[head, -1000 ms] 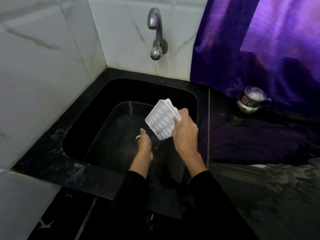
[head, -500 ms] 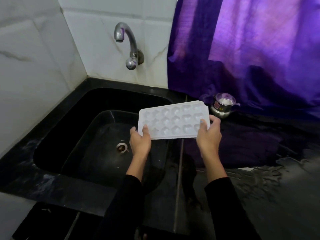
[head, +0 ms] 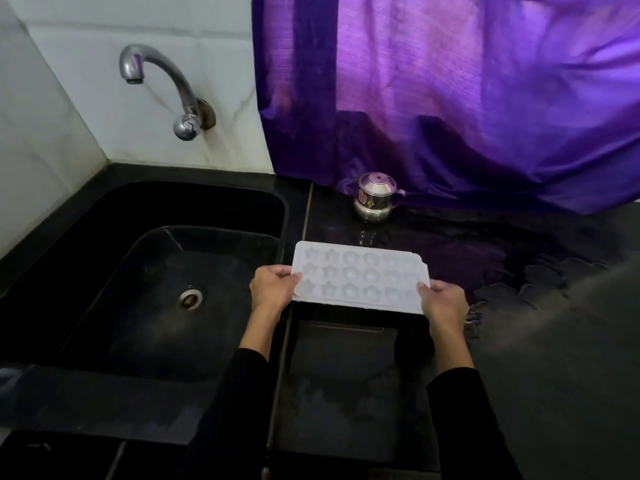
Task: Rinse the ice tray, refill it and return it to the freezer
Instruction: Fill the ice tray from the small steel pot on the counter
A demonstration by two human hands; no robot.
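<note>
The white ice tray (head: pixel 360 277), with star and round moulds, is held level and face up over the black counter just right of the sink. My left hand (head: pixel 273 287) grips its left short edge. My right hand (head: pixel 443 301) grips its near right corner, next to a chipped notch in the rim. Whether the moulds hold water I cannot tell. The freezer is out of view.
A black sink (head: pixel 104 209) with a steel drain (head: pixel 190 297) lies at left under a chrome tap (head: pixel 159 84) that is not running. A small steel pot (head: pixel 375 197) stands behind the tray. A purple curtain (head: pixel 450 91) hangs at the back. The counter (head: pixel 519 271) at right looks wet.
The tray went from tilted over the sink in my right hand alone to level in both hands, and has moved right, off the sink and over the counter.
</note>
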